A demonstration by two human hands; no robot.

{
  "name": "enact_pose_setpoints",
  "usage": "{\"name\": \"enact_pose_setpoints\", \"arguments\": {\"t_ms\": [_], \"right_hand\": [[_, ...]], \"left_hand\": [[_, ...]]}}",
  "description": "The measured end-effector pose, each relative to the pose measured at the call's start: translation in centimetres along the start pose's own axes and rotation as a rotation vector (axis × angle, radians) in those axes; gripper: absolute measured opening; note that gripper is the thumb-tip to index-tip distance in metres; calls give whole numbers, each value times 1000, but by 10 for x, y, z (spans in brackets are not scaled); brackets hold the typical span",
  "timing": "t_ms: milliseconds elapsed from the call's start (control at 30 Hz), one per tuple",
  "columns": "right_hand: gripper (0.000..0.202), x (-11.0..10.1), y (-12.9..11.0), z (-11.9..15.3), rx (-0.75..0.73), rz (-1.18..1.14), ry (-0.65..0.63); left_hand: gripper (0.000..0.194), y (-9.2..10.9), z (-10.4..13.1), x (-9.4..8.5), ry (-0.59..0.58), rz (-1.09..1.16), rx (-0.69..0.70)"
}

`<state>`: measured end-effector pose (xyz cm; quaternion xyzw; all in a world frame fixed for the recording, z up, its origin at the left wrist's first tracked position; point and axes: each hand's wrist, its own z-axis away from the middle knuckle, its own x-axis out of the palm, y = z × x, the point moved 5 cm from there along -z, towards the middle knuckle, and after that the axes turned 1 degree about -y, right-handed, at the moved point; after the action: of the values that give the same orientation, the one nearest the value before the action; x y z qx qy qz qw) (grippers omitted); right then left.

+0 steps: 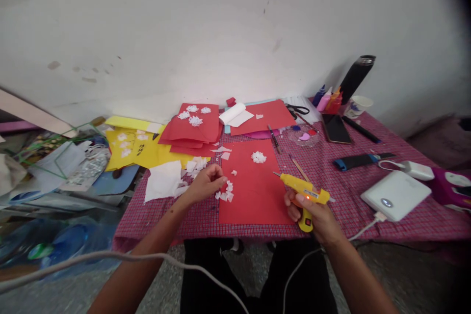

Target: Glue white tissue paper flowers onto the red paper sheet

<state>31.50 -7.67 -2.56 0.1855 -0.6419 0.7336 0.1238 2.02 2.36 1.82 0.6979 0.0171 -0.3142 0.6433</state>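
Observation:
My right hand is wrapped round the handle of a yellow hot glue gun. A small orange light glows on it, and its nozzle points left over a red paper sheet. A white ruffled paper flower lies on the upper part of that sheet. At the sheet's left edge, my left hand has its fingers curled together; whether anything is between the fingertips I cannot make out. Just beside it sit small crumpled white paper pieces, with one more crumpled bit on the red sheet.
Left lie white paper, yellow paper and red sheets bearing several white flowers. Behind are scissors and a paint palette. Right stand a phone, black flask, paint bottles and white power bank with a cable.

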Motion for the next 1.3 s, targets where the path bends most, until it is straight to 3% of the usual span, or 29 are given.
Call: {"name": "enact_pose_setpoints", "arguments": {"t_ms": [100,267,400,567,733,867,1000,1167,1300], "right_hand": [[25,1,-1,0,-8,-32,-4],[24,-1,2,1,13,-23,-10],[24,0,2,1,12,-9,7],[25,-3,4,1,6,32,18],[27,-5,6,1,11,79,23],[26,-1,3,1,0,84,29],[24,1,0,1,-20,94,12],[23,0,1,1,-23,76,-17],[21,-2,3,1,-15,64,-28]], "left_hand": [[31,-2,18,0,120,93,5],[32,-12,44,4,233,224,10],[33,-14,58,1,289,175,-8],[35,-13,72,-14,367,89,-31],[20,-27,77,-23,377,25,-101],[15,-33,75,-22,368,-66,-74],[15,-25,66,-17,296,-174,-26],[14,-11,40,-8,179,-341,91],[15,-11,16,-1,96,-445,58]]}}
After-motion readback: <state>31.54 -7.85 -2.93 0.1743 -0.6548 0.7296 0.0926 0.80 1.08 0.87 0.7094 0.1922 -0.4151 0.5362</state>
